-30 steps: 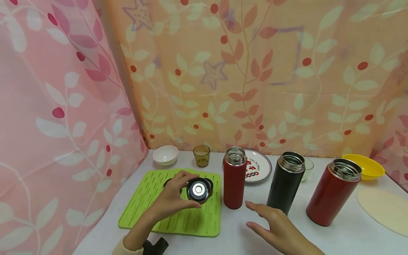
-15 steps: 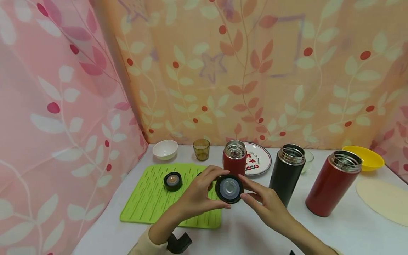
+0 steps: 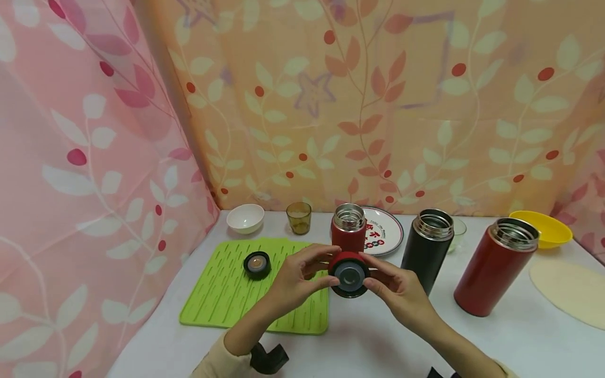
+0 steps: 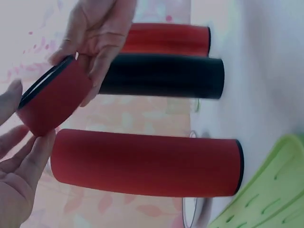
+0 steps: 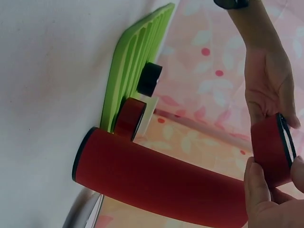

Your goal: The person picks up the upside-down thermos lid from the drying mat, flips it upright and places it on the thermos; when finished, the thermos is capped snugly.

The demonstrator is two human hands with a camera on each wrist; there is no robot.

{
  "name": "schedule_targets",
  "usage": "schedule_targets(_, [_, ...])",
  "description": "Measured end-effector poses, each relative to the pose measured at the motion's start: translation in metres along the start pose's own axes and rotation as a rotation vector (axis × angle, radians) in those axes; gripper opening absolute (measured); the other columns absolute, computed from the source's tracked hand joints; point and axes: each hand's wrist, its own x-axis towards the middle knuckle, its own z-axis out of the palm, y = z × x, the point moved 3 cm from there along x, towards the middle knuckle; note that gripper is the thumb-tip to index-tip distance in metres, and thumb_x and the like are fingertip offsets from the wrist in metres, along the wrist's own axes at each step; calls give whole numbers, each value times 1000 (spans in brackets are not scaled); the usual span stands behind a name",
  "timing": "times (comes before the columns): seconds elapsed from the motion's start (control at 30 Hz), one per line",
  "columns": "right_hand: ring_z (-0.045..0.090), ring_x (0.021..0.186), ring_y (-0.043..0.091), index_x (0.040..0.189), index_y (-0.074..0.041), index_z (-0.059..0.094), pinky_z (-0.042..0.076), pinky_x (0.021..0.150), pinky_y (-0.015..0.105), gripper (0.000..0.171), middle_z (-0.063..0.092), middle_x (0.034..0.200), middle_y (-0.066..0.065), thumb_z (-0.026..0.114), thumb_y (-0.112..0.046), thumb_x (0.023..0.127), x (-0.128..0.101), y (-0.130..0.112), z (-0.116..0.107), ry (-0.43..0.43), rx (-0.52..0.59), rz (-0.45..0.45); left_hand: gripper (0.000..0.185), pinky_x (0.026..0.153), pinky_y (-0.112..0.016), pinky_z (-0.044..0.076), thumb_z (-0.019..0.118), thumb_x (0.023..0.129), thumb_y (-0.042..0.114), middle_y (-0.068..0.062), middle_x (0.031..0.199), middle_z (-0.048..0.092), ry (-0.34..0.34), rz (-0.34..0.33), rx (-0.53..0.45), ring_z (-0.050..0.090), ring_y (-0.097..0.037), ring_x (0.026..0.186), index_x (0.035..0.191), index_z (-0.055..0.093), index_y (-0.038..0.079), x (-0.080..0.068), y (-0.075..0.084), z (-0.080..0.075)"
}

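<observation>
Both hands hold one red lid with its dark-rimmed grey underside facing the head camera. My left hand pinches its left edge, and my right hand has thumb and fingers on the right. The lid overlaps the slim red thermos bottle, which stands uncapped behind it. In the left wrist view the lid is tilted, near the bottle's mouth end. To the right stand an uncapped black thermos bottle and a wider uncapped red one.
A green drying mat at left bears a black lid and a red lid. Behind are a white bowl, an amber glass, a plate, a clear glass and a yellow bowl; a cream round mat lies right.
The left hand has carried the lid rightward from over the green mat to in front of the slim red bottle. The right hand has risen and taken hold of its other side.
</observation>
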Motion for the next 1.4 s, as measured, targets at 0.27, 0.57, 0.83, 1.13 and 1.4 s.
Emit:
schedule_targets(0.27, [60, 104, 3, 131, -9, 51, 51, 80, 17, 51, 60, 119, 5, 65, -4, 82, 0, -3, -1, 58, 12, -118, 42, 84, -22, 52, 67, 82, 17, -13, 115, 60, 19, -165, -99, 63, -24, 100, 122, 58, 6, -1, -4, -1])
schedule_targets(0.57, [54, 113, -1, 137, -11, 44, 49, 84, 17, 43, 54, 131, 9, 49, -8, 94, 2, -2, -2, -64, 32, -104, 39, 88, -29, 51, 69, 78, 7, -12, 111, 60, 63, 82, -52, 59, -19, 105, 116, 60, 2, -4, 7, 1])
schedule_targets(0.83, [61, 104, 7, 135, -5, 44, 52, 83, 22, 42, 55, 125, -20, 47, -21, 96, 1, -1, -1, -126, 129, -27, 40, 88, -32, 51, 71, 74, 4, -15, 111, 61, 63, 320, 73, 57, -21, 108, 112, 61, -3, -4, 16, 3])
schedule_targets(1.13, [58, 109, 5, 136, -6, 43, 50, 85, 19, 61, 54, 128, -15, 65, 4, 80, -5, -6, 1, 1, 80, -173, 58, 89, -31, 50, 72, 74, 4, -18, 129, 53, 31, 232, -15, 53, -23, 118, 127, 51, -3, -4, 16, 4])
schedule_targets(1.4, [50, 122, 13, 131, 12, 40, 42, 96, 22, 79, 52, 133, 11, 73, 19, 60, -5, -12, 6, 17, 132, -485, 72, 92, -32, 49, 79, 65, -1, -19, 126, 54, 3, 269, 14, 53, -23, 117, 129, 47, -4, -4, 15, 8])
